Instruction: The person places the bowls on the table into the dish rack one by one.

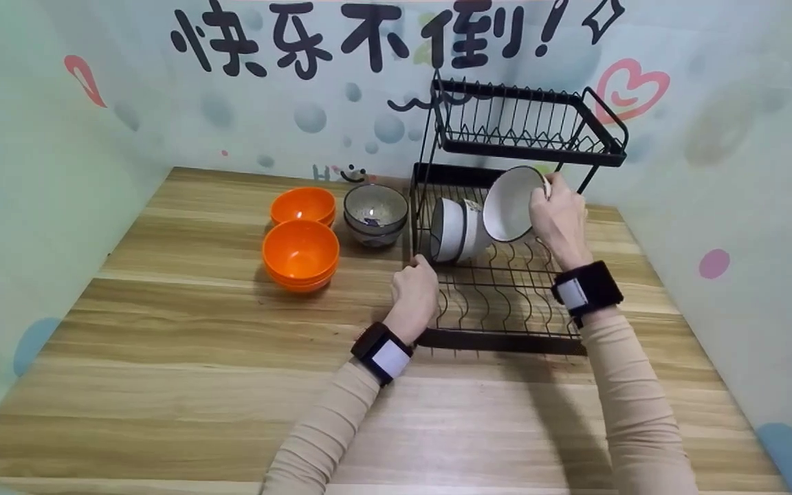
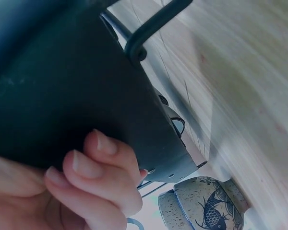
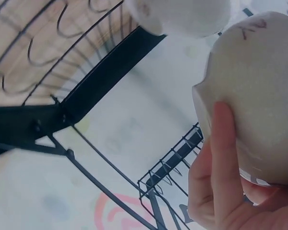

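My right hand (image 1: pixel 561 220) pinches the rim of a white bowl (image 1: pixel 514 206) with a dark edge, tilted on its side above the lower tier of the black dish rack (image 1: pixel 506 342). In the right wrist view, a finger lies along the outside of this bowl (image 3: pixel 259 91). Two white bowls (image 1: pixel 447 230) stand on edge in the rack just to its left. My left hand (image 1: pixel 415 295) grips the rack's left side. In the left wrist view its curled fingers (image 2: pixel 103 179) lie against the dark side panel (image 2: pixel 62 91).
Left of the rack stand stacked grey bowls (image 1: pixel 375 210), with a fish pattern seen in the left wrist view. Two stacks of orange bowls (image 1: pixel 301 254) are farther left. The rack's upper tier (image 1: pixel 530 151) overhangs the back. Printed walls (image 1: pixel 231 124) enclose the wooden table (image 1: pixel 183 385).
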